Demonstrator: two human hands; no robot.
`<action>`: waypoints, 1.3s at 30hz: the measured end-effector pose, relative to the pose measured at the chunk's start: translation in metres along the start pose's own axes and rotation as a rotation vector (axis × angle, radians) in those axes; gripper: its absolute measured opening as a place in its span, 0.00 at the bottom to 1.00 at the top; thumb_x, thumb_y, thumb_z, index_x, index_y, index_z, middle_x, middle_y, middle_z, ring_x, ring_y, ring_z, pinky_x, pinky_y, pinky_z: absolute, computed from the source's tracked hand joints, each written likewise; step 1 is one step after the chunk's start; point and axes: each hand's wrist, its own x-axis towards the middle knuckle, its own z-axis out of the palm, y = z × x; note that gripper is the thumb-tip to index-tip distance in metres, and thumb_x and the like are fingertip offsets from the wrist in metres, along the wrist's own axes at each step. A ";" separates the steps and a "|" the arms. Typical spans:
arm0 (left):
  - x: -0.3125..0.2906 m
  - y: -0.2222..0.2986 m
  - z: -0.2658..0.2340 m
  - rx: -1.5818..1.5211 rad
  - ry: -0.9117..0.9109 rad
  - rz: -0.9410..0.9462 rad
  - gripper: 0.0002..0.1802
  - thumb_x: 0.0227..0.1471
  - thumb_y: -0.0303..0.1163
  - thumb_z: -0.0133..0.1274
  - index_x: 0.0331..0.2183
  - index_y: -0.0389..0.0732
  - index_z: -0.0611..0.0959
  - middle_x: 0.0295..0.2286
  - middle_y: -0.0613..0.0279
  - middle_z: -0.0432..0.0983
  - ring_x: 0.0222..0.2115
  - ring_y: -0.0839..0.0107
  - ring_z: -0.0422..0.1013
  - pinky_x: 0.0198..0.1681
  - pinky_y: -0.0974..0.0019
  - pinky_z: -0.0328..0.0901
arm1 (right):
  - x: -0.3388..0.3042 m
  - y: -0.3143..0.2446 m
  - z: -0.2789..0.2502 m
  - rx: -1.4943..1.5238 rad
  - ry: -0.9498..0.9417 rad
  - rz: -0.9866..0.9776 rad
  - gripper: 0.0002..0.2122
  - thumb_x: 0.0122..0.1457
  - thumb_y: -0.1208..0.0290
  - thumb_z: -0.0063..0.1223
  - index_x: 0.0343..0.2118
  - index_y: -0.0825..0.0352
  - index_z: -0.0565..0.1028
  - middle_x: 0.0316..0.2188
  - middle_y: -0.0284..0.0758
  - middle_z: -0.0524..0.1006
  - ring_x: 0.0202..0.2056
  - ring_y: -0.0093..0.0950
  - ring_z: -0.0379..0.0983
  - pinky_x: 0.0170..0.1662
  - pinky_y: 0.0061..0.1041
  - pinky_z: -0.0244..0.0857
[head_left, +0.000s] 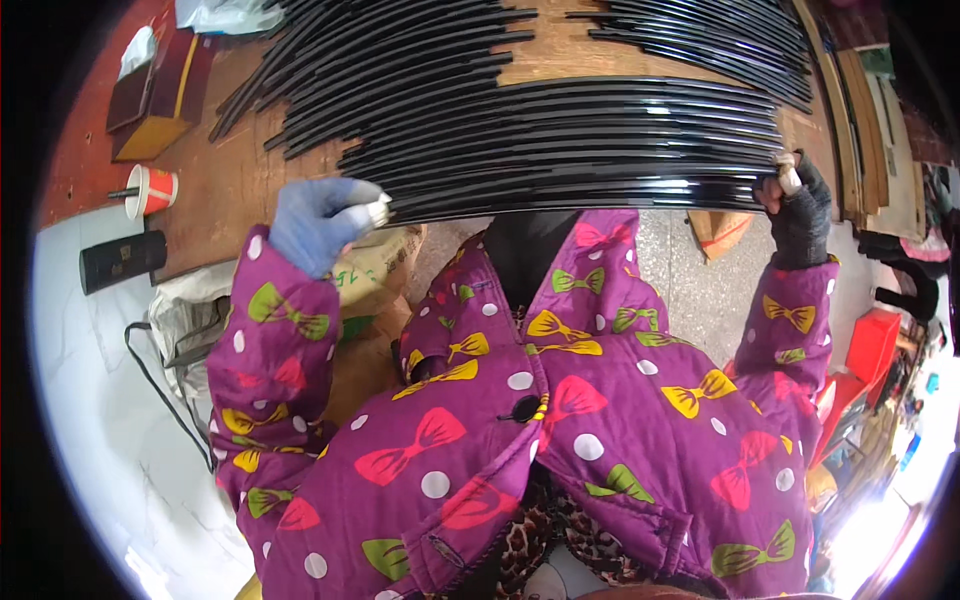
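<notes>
Long thin black rods (600, 140) lie side by side in a wide layer across the wooden table. At the table's near edge, one black rod (580, 209) runs from hand to hand. My left hand (325, 222), in a blue-grey glove with white wrapping on the fingertips, pinches its left end. Over at the right end, my right hand (800, 215) has its fingers closed on the rod; it wears a dark glove with bare fingertips and a white-wrapped finger. Whether either hand holds more than one rod, I cannot tell.
More black rods (700, 40) lie at the far right of the wooden table (560, 55). To the left are a dark red and yellow box (160, 95), a red and white paper cup (152, 191) and a black case (122, 262). A red container (872, 345) stands at right.
</notes>
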 end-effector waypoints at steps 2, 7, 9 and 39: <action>0.003 -0.002 0.004 -0.030 0.060 -0.013 0.11 0.39 0.24 0.55 0.30 0.32 0.79 0.20 0.63 0.74 0.16 0.83 0.63 0.18 0.79 0.57 | 0.004 0.002 0.006 0.072 -0.039 -0.002 0.12 0.49 0.67 0.50 0.34 0.67 0.68 0.17 0.28 0.65 0.17 0.18 0.58 0.23 0.18 0.52; 0.003 -0.011 0.001 -0.064 0.069 -0.009 0.11 0.39 0.25 0.55 0.29 0.32 0.79 0.19 0.63 0.73 0.15 0.83 0.63 0.17 0.78 0.57 | -0.002 0.008 0.003 0.089 -0.016 0.005 0.12 0.51 0.66 0.49 0.34 0.68 0.67 0.17 0.30 0.65 0.17 0.19 0.58 0.23 0.18 0.52; 0.005 -0.015 -0.004 -0.083 0.081 0.009 0.10 0.38 0.25 0.55 0.29 0.32 0.79 0.18 0.64 0.73 0.14 0.83 0.63 0.16 0.79 0.56 | -0.005 0.005 -0.014 0.093 0.140 0.015 0.11 0.53 0.67 0.46 0.35 0.68 0.67 0.18 0.31 0.65 0.17 0.20 0.58 0.23 0.18 0.52; 0.078 0.010 -0.020 1.102 0.450 0.494 0.18 0.37 0.35 0.56 0.35 0.41 0.76 0.31 0.60 0.71 0.35 0.63 0.66 0.40 0.63 0.61 | 0.145 0.001 0.044 -2.155 -0.017 -0.364 0.16 0.47 0.69 0.49 0.42 0.58 0.67 0.39 0.36 0.69 0.44 0.37 0.63 0.43 0.37 0.57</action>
